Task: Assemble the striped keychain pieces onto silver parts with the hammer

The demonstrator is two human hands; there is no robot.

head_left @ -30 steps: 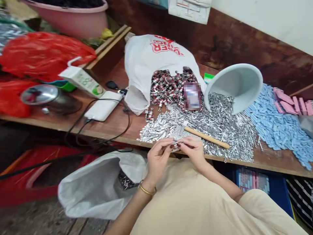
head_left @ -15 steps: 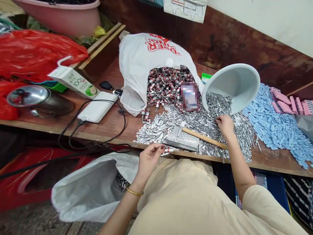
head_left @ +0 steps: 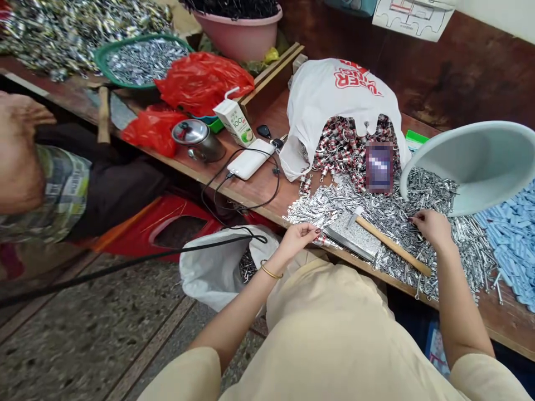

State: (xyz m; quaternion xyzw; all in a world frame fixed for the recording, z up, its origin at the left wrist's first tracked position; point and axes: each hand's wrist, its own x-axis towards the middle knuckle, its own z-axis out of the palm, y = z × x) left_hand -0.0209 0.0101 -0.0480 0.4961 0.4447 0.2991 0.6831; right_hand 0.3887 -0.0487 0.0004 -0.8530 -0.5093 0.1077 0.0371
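Observation:
My left hand [head_left: 297, 240] is closed in a pinch at the front edge of the bench. Whatever its fingertips hold is too small to make out. Just beside them is a red-and-silver piece [head_left: 326, 241], close to a flat metal block [head_left: 353, 236]. A hammer [head_left: 393, 245] with a wooden handle lies across that block and the heap of small silver metal parts [head_left: 376, 214]. My right hand [head_left: 435, 227] reaches into this heap, fingers pinched together; what is between them is hidden. Right above it, a tilted pale basin [head_left: 489, 161] has more silver parts at its mouth.
A white plastic bag [head_left: 338, 83] spills red-and-silver ringed pieces [head_left: 334, 147]. Leftward are a power bank [head_left: 251, 160] with cable, a drink carton [head_left: 234, 120] and a metal mug [head_left: 204, 142]. Blue parts [head_left: 512, 234] lie right. Another person's arm [head_left: 20, 150] is at far left.
The view has swung left, bringing another person and a green basin into sight. My left hand has shifted slightly up along the block's end. My right hand stays at the silver heap.

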